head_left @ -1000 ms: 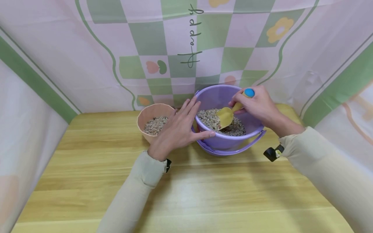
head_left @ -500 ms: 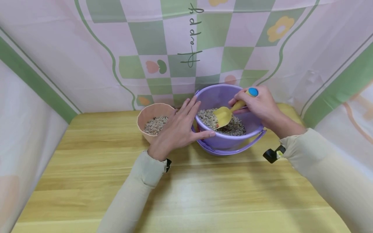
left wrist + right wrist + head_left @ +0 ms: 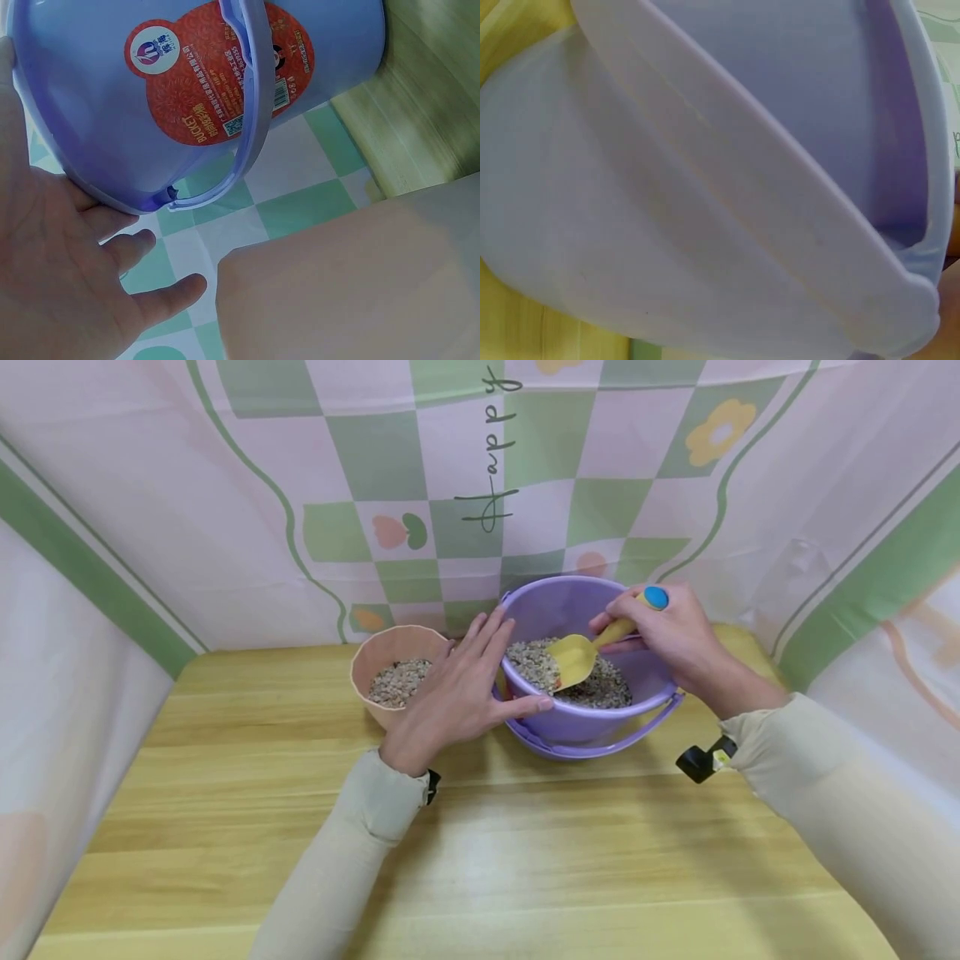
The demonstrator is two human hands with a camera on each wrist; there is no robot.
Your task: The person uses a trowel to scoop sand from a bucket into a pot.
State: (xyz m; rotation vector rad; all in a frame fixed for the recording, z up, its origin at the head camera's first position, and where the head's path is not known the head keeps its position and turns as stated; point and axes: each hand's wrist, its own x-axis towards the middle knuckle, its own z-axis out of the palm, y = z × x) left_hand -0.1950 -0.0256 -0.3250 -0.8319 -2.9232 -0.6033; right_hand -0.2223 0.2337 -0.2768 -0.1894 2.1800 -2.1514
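Note:
A purple bucket [image 3: 592,714] holding fine gravel [image 3: 531,662] stands at the back of the table, right of centre. My right hand [image 3: 675,639] grips the handle of a small yellow scoop [image 3: 574,661] with a blue end. Its blade dips against the gravel inside the bucket. Spread over the left side of the bucket is my left hand [image 3: 453,693], its fingers straight and its thumb along the near rim. In the left wrist view its fingers [image 3: 124,251] lie by the bucket's rim. The bucket wall [image 3: 570,195] fills most of the right wrist view, hiding the scoop.
A peach-coloured bowl [image 3: 365,664], partly filled with gravel, stands left of the bucket, partly behind my left hand. The bucket's carrying handle [image 3: 600,750] hangs down in front. A checked cloth [image 3: 465,527] rises behind the wooden table [image 3: 480,860].
The scoop's blade has shifted slightly left over the gravel, while its blue end and my right hand have moved a little right. The left hand stays in place on the bucket.

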